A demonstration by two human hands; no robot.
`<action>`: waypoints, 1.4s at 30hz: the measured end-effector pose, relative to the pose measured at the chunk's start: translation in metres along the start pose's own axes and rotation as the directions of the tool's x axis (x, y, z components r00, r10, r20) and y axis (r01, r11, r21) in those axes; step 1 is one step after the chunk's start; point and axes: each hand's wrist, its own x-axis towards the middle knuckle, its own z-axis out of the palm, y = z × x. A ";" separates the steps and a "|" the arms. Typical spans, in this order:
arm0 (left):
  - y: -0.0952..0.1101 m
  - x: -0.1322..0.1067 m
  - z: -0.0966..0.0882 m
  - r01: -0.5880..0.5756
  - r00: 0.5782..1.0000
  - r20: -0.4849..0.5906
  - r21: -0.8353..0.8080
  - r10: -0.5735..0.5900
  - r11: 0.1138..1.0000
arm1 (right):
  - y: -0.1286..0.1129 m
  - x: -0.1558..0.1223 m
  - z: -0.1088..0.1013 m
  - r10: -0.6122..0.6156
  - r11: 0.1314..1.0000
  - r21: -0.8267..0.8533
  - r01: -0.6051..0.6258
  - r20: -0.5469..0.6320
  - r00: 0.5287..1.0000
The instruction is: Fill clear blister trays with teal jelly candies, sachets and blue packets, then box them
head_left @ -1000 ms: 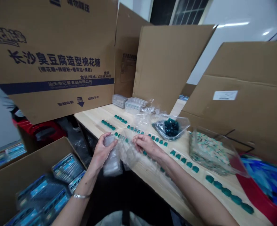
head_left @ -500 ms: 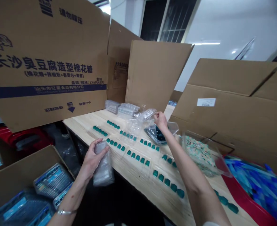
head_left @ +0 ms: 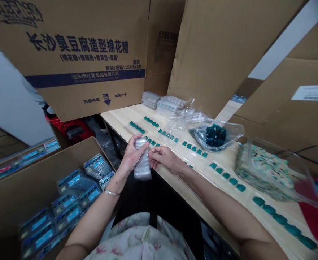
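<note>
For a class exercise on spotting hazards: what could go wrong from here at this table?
The clear plastic trays gripped in the left hand appear to hang past the edge of the wooden table, so they could slip to the floor. The right forearm lies close to the teal pieces set out in rows and might knock them out of line.

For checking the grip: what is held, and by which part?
The left hand grips a clear plastic tray stack by its upper end; whether the right hand holds it is unclear.
</note>
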 end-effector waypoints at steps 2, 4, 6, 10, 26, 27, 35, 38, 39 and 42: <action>-0.001 0.000 0.000 0.003 1.000 -0.001 -0.001 -0.003 1.000 | 0.001 0.001 -0.001 0.000 1.000 -0.006 0.000 -0.006 1.000; -0.002 0.001 0.001 0.012 1.000 -0.001 -0.008 -0.012 1.000 | 0.002 0.002 -0.001 -0.018 0.999 -0.044 0.017 -0.032 0.999; -0.002 0.002 0.001 0.019 1.000 0.006 -0.015 -0.019 1.000 | 0.005 0.002 0.000 -0.038 0.997 -0.073 0.033 -0.064 0.997; -0.005 0.004 -0.001 0.032 0.999 -0.013 -0.006 -0.032 0.999 | 0.010 -0.004 -0.004 -0.064 0.996 -0.068 0.054 -0.141 0.988; 0.083 0.170 -0.001 -0.726 0.633 0.329 0.566 0.701 0.390 | -0.086 -0.045 -0.153 -0.381 0.897 -0.083 0.433 -0.641 0.666; 0.086 0.195 0.010 -0.752 0.600 0.433 0.593 0.673 0.288 | -0.087 -0.046 -0.155 -0.391 0.895 -0.102 0.434 -0.648 0.654; 0.079 0.353 0.090 -0.895 0.407 0.852 0.444 0.330 -0.045 | -0.074 -0.045 -0.165 -0.359 0.930 -0.203 0.305 -0.670 0.649; 0.062 0.391 0.106 -0.914 0.380 0.885 0.404 0.268 -0.039 | -0.068 -0.047 -0.171 -0.332 0.943 -0.227 0.243 -0.653 0.680; 0.056 0.401 0.110 -0.916 0.382 0.888 0.401 0.255 -0.027 | -0.067 -0.047 -0.173 -0.322 0.947 -0.233 0.223 -0.653 0.685; 0.036 0.425 0.115 -0.900 0.429 0.868 0.433 0.250 0.041 | -0.065 -0.047 -0.180 -0.298 0.953 -0.250 0.172 -0.668 0.682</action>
